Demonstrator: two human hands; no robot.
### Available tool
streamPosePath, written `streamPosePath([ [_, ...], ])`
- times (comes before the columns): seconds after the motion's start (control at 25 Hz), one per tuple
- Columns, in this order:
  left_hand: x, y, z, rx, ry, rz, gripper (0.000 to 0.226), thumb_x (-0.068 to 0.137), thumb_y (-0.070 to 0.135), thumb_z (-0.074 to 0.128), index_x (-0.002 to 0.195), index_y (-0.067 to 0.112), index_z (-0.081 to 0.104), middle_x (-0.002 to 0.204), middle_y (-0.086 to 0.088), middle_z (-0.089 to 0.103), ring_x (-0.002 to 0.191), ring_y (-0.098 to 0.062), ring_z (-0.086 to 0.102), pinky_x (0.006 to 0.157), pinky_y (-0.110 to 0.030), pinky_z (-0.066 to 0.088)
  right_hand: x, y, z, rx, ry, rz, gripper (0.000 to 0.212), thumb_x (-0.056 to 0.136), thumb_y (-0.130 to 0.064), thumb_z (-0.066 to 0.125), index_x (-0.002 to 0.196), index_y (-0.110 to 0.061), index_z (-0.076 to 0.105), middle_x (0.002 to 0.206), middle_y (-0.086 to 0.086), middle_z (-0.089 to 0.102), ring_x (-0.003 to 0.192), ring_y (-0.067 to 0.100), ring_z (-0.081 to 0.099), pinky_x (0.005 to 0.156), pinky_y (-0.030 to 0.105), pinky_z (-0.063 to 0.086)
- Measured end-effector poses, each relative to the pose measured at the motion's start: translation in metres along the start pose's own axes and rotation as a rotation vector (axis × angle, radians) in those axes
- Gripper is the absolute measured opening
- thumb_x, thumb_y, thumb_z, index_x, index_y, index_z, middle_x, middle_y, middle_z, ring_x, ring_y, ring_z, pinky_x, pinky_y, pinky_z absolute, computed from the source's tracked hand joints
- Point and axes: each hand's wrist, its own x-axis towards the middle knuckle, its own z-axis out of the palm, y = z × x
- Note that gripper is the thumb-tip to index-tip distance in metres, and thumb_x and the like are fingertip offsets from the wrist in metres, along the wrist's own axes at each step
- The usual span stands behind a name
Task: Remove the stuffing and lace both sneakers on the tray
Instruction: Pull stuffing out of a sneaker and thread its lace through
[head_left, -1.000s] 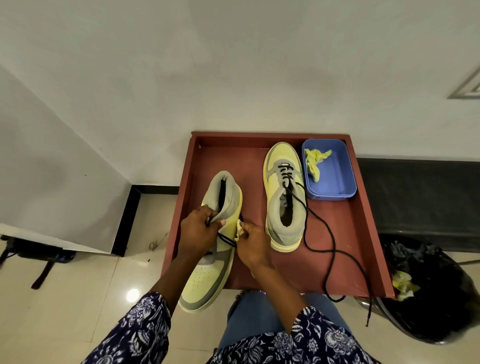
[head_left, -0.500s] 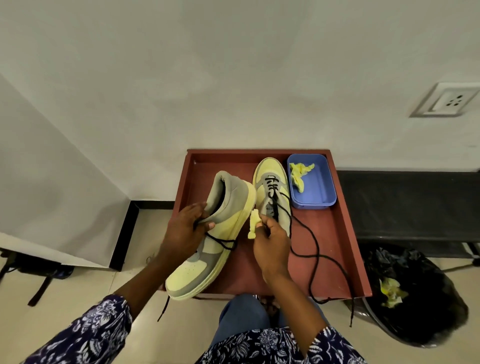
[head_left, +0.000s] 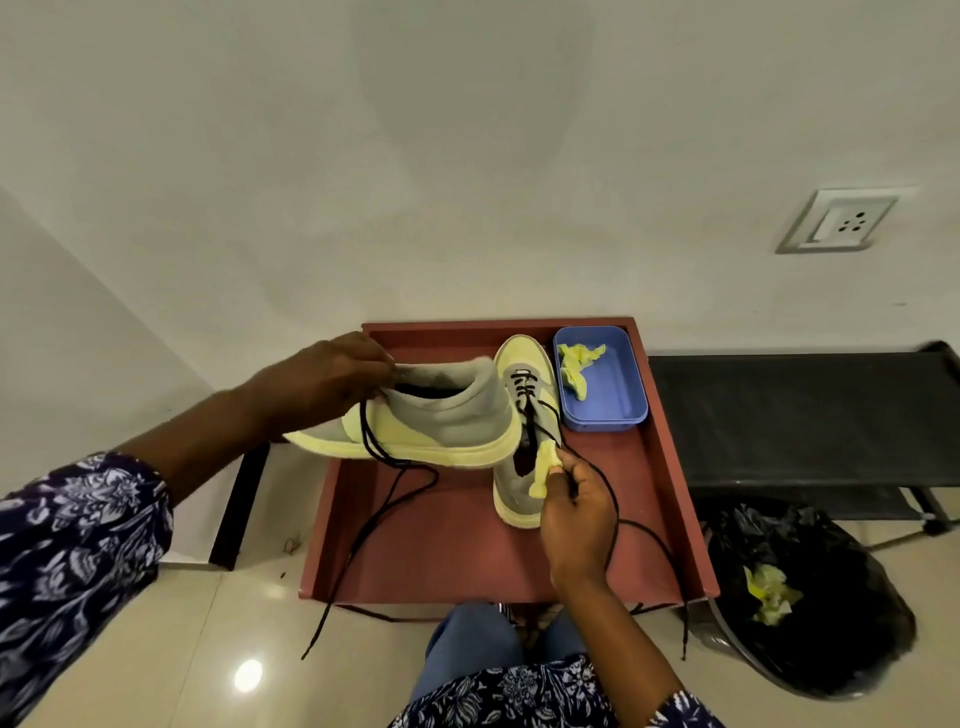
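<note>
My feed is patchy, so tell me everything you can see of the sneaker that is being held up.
The held sneaker is pale yellow and grey, with a thick yellow sole and a grey padded collar. It is lifted above the tray on its side, sole toward the camera. The left hand grips its collar. A black lace hangs loose from it over the tray's front edge.

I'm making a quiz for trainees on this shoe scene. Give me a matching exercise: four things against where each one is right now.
Things:
1. lifted sneaker
2. second sneaker
3. yellow paper wad
4. blue box

Places:
A. pinched in the right hand
B. far right corner of the tray
C. held in the left hand, above the tray
D. flat on the tray, partly laced

Pairs: 1-C, 2-D, 3-A, 4-B
</note>
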Motion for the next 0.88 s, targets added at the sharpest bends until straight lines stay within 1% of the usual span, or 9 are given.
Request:
streamPosePath([
  [0.08,0.005,-0.010,-0.003,0.084,-0.084,0.098,0.024,0.079,0.010,0.048,0.085,0.002,0.070,0.088,-0.013,0.069,0.090,-0.015,0.048,0.079,-0.027,0.042,-0.003,0.002,-0.001,-0.012,-0.008,-0.017,0.026,0.090,-0.002,0.049,0.110,-0.006,0.065,0.102,0.001,0.064,0.094,0.013,0.058,0.073,0.005,0.041],
  [0.16,0.009,-0.018,-0.003,0.102,-0.196,0.108,0.028,0.084,0.007,0.042,0.090,0.002,0.069,0.096,-0.015,0.069,0.095,-0.017,0.045,0.088,-0.028,0.037,-0.006,0.006,-0.001,-0.022,-0.008,-0.025,0.025,0.090,-0.002,0.050,0.109,-0.006,0.066,0.101,0.001,0.065,0.095,0.016,0.060,0.076,0.012,0.044],
  [0.2,0.011,-0.020,-0.001,0.129,-0.249,0.125,0.022,0.084,0.004,0.047,0.090,0.002,0.069,0.097,-0.014,0.068,0.098,-0.018,0.044,0.089,-0.027,0.038,-0.008,0.009,-0.001,-0.028,-0.007,-0.020,0.024,0.090,-0.002,0.051,0.109,-0.007,0.066,0.102,0.004,0.066,0.097,0.019,0.061,0.079,0.019,0.047],
  [0.28,0.013,-0.020,0.006,0.212,-0.297,0.206,0.014,0.068,0.000,0.073,0.080,0.007,0.070,0.089,-0.008,0.070,0.098,-0.018,0.048,0.066,-0.021,0.054,-0.011,0.014,0.001,-0.038,-0.010,0.002,0.025,0.090,-0.003,0.051,0.109,-0.007,0.066,0.106,0.008,0.068,0.098,0.021,0.062,0.083,0.027,0.049],
  [0.36,0.016,-0.017,0.014,0.246,-0.337,0.272,0.033,0.049,0.002,0.088,0.075,0.010,0.070,0.081,-0.005,0.070,0.092,-0.021,0.062,0.048,-0.022,0.055,-0.014,0.018,0.003,-0.059,-0.019,0.006,0.025,0.090,-0.003,0.051,0.110,-0.008,0.066,0.107,0.009,0.068,0.098,0.022,0.062,0.085,0.032,0.051],
  [0.52,0.020,-0.014,0.047,0.333,-0.388,0.336,0.037,0.043,0.014,0.091,0.075,0.015,0.072,0.076,-0.001,0.069,0.077,-0.015,0.067,0.051,-0.018,0.052,-0.022,0.024,0.007,-0.097,-0.066,-0.004,0.026,0.089,-0.001,0.052,0.110,-0.009,0.066,0.108,0.005,0.067,0.097,0.016,0.061,0.085,0.027,0.049],
  [0.64,0.018,-0.020,0.081,0.308,-0.349,0.299,0.033,0.051,0.007,0.088,0.079,0.009,0.070,0.079,-0.005,0.067,0.081,-0.022,0.066,0.047,-0.028,0.056,-0.030,0.027,0.008,-0.105,-0.076,0.002,0.027,0.088,0.001,0.052,0.109,-0.008,0.067,0.106,0.003,0.066,0.094,0.012,0.059,0.081,0.017,0.044],
  [0.76,0.013,-0.019,0.104,0.334,-0.369,0.247,0.026,0.054,0.007,0.085,0.073,0.010,0.068,0.075,-0.004,0.065,0.078,-0.021,0.066,0.041,-0.027,0.053,-0.033,0.034,0.007,-0.138,-0.087,0.015,0.028,0.088,0.001,0.053,0.111,-0.008,0.067,0.105,0.000,0.066,0.094,0.012,0.059,0.079,0.011,0.043],
  [0.88,0.005,-0.015,0.121,0.276,-0.314,0.146,0.026,0.054,0.003,0.084,0.072,0.009,0.067,0.076,-0.005,0.063,0.077,-0.022,0.065,0.039,-0.028,0.052,-0.035,0.037,0.010,-0.152,-0.122,0.041,0.028,0.089,-0.001,0.053,0.112,-0.009,0.066,0.106,-0.001,0.066,0.097,0.011,0.059,0.084,0.015,0.044],
])
